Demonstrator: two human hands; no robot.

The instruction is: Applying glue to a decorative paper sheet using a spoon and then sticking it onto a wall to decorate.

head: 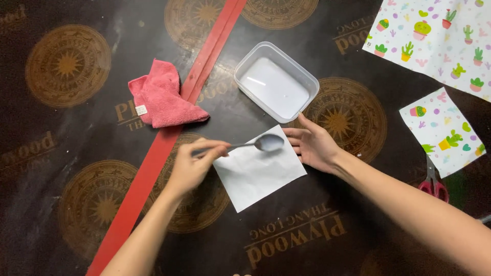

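The fingers of the left hand [194, 166] are pinched around the handle of a metal spoon [258, 144], thumb and forefinger closed near the handle's end. The spoon lies almost level, its bowl pointing to the person's right and hovering over the upper edge of a white square of paper [255, 171]; whether the bowl touches the paper cannot be told. The right hand [313, 145] is open and relaxed, its fingertips resting on the right edge of the paper, just beside the spoon's bowl, gripping nothing.

The paper lies flat on a dark printed board [76, 214] with gold round emblems. Just above the paper and the right hand stands a clear plastic container [276, 82], rectangular with rounded corners, holding a white liquid. To its left a folded pink cloth [163, 94] rests partly on a red strip [153, 158] that runs diagonally across the board. Well to the right lie two sheets of cactus-patterned paper [440, 36], the smaller one [442, 130] nearer the right forearm, with red-handled scissors [433, 184] just below it, partly hidden by the arm
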